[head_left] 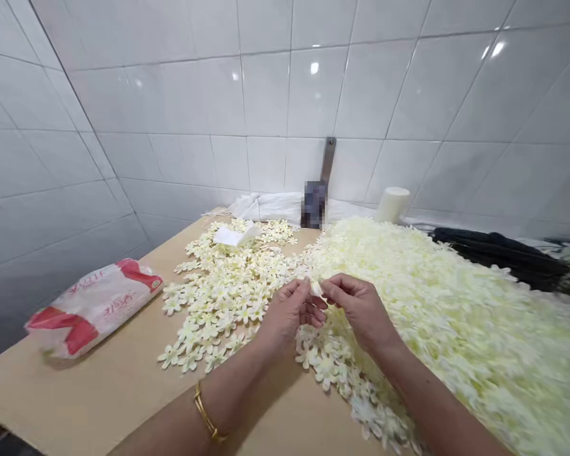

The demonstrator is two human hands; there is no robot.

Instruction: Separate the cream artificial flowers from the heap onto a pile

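Note:
My left hand (291, 309) and my right hand (361, 308) meet over the middle of the table, fingers pinched together on one small cream fabric flower (316, 289) between them. A gold bangle sits on my left wrist. To the left of my hands lies a flat spread of separated flowers (223, 291). To the right rises a large heap of pale yellow-white flowers (456, 310). More loose flowers lie under my right forearm.
A red and white plastic packet (92, 306) lies at the table's left edge. A white paper scrap (232, 235), a white cylinder (392, 204), a dark object against the tiled wall and dark cloth (503, 253) sit at the back. The tan tabletop (99, 392) shows in front.

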